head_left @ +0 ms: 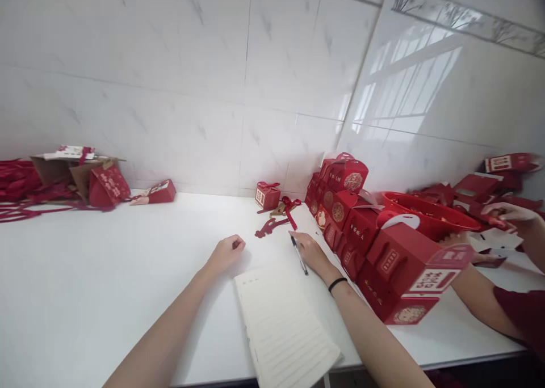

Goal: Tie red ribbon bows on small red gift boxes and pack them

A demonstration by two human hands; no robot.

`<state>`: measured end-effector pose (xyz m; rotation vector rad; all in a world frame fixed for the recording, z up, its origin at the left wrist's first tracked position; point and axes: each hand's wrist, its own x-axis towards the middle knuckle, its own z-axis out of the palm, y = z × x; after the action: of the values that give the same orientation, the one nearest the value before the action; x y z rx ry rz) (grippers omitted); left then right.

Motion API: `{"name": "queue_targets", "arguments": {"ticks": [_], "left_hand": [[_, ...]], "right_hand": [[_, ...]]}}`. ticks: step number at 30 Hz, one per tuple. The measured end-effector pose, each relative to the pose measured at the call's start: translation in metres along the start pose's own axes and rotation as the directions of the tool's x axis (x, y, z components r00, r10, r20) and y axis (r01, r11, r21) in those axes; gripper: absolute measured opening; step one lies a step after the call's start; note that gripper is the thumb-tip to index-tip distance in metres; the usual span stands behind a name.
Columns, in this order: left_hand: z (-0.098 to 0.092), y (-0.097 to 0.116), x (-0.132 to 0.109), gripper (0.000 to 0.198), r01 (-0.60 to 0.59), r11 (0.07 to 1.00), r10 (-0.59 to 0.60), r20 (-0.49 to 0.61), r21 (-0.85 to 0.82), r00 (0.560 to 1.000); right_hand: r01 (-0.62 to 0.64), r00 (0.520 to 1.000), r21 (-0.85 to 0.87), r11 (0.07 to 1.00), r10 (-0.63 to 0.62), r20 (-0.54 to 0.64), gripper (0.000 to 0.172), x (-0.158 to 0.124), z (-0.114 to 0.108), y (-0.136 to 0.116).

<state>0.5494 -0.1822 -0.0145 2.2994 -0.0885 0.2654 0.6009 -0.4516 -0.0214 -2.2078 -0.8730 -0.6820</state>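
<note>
An open lined notebook (283,323) lies on the white table (106,269) in front of me, its page blank. My right hand (313,252) rests just past the notebook's top right corner and is closed on a pen (299,254) that points down toward the page. My left hand (226,252) lies on the table left of the notebook's top edge, fingers curled into a loose fist with nothing in it.
A row of red gift boxes (361,229) runs along the right of the notebook. A small red box (267,195) and red ribbon (281,218) lie near the wall. Another person's hands (508,215) work at the right by a red basin (430,215). Cardboard box and red bags (106,184) sit far left.
</note>
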Motion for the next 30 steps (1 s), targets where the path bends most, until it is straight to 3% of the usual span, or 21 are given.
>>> {"name": "queue_targets", "arguments": {"ticks": [4,8,10,11,13,15,17,19,23,28,30], "left_hand": [[-0.001,-0.002,0.0,0.018,0.035,0.994,-0.023,-0.118,0.104,0.993],[-0.001,-0.001,0.0,0.018,0.034,0.971,0.009,-0.177,0.238,0.984],[0.001,0.002,-0.002,0.016,0.015,0.948,0.038,-0.161,0.317,0.986],[0.003,0.004,-0.003,0.015,0.008,0.935,0.05,-0.153,0.355,0.987],[0.006,0.008,-0.009,0.016,0.007,0.907,0.06,-0.148,0.42,0.987],[0.009,0.012,-0.017,0.02,0.027,0.884,0.054,-0.159,0.467,0.986],[0.012,0.014,-0.024,0.023,0.05,0.868,0.035,-0.162,0.494,0.986],[0.014,0.014,-0.03,0.023,0.063,0.86,0.021,-0.158,0.507,0.987],[0.015,0.015,-0.036,0.025,0.075,0.855,0.012,-0.165,0.513,0.986],[0.019,0.016,-0.036,0.026,0.075,0.853,0.005,-0.152,0.517,0.988],[0.02,0.015,-0.036,0.027,0.08,0.852,0.0,-0.152,0.517,0.988]], "right_hand": [[-0.015,0.993,-0.012,1.0,0.013,-0.121,0.032,0.003,-0.002,-0.023],[0.097,0.987,0.017,0.995,-0.094,-0.134,0.028,0.001,0.008,-0.09],[0.221,0.975,0.073,0.973,-0.218,-0.042,0.026,-0.004,0.018,-0.135],[0.314,0.943,0.142,0.939,-0.326,0.062,0.028,-0.007,0.023,-0.158],[0.415,0.848,0.232,0.88,-0.467,0.25,0.034,-0.012,0.031,-0.195],[0.407,0.766,0.301,0.863,-0.501,0.403,0.039,-0.016,0.034,-0.219],[0.351,0.713,0.359,0.865,-0.495,0.496,0.037,-0.018,0.036,-0.227],[0.294,0.708,0.403,0.867,-0.481,0.517,0.037,-0.021,0.036,-0.226],[0.271,0.737,0.463,0.844,-0.492,0.464,0.041,-0.037,0.032,-0.23],[0.299,0.714,0.59,0.75,-0.586,0.382,0.043,-0.067,0.012,-0.26],[0.309,0.732,0.635,0.708,-0.604,0.317,0.043,-0.079,0.005,-0.271]]}}
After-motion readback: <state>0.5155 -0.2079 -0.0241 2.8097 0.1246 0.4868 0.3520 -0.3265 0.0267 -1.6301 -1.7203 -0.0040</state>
